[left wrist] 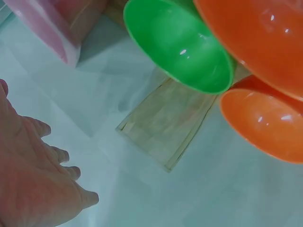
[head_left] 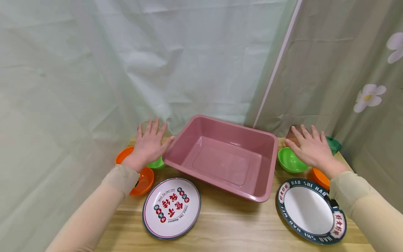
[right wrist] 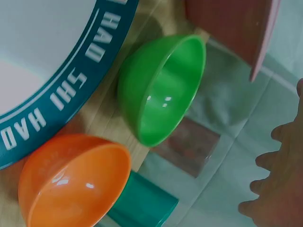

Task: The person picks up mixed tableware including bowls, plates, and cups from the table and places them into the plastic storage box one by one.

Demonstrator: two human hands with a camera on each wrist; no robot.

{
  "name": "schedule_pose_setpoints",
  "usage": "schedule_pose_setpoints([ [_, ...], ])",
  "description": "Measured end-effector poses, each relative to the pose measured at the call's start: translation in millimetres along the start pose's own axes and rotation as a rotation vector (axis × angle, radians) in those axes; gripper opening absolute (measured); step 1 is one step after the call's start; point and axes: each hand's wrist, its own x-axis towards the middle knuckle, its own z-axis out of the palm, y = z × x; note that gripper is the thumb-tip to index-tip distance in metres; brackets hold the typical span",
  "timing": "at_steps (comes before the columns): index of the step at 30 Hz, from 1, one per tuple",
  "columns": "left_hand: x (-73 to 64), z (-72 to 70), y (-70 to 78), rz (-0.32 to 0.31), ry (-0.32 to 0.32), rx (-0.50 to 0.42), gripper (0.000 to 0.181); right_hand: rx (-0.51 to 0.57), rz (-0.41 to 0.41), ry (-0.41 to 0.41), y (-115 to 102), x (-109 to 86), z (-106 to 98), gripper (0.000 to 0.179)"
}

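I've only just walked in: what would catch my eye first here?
Probably the big pink basin in the middle of the wooden table. Then the spread hands, the left hand and the right hand, on either side of it, with bright green and orange bowls near each. Closer to the viewer, a plate with red characters lies left, a dark-rimmed plate right.

This looks like a small booth curtained off around a wood-grain table [head_left: 230,224]: pale curtains [head_left: 195,63] hang close behind it, the right-hand one printed with flowers [head_left: 367,98]. The wares are of a kitchen or dining sort (lettered plates [head_left: 171,208], green bowls [head_left: 291,160], orange bowls [head_left: 144,181], a rectangular pink basin [head_left: 220,161]), but what room lies beyond cannot be told.
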Motion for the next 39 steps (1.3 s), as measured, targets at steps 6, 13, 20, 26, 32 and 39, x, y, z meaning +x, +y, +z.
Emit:
schedule_pose_setpoints([
  [6,7.2,-13.9,4.6,0.06,0.008,-0.044,0.081,0.056,-0.032,-0.003,-17.1,-13.2,-1.8,0.084],
  [13,21.2,-23.5,19.2,0.152,-0.077,-0.284,0.074,0.278,-0.062,-0.052,-48.0,-40.2,3.5,0.086],
  [20,34.0,-15.9,34.1,0.207,-0.152,-0.339,0.069,0.504,-0.062,-0.086,-75.0,-67.2,23.7,0.089],
  [26,41.5,-7.0,34.8,0.189,-0.2,-0.336,0.066,0.632,-0.051,-0.055,-90.9,-77.0,42.3,0.095],
  [32,48.8,5.7,34.6,0.168,-0.266,-0.335,0.065,0.651,-0.009,-0.027,-97.8,-78.9,58.6,0.1],
  [39,60.7,14.9,35.1,0.09,-0.342,-0.309,0.067,0.613,-0.064,0.069,-102.7,-70.8,68.1,0.102],
])
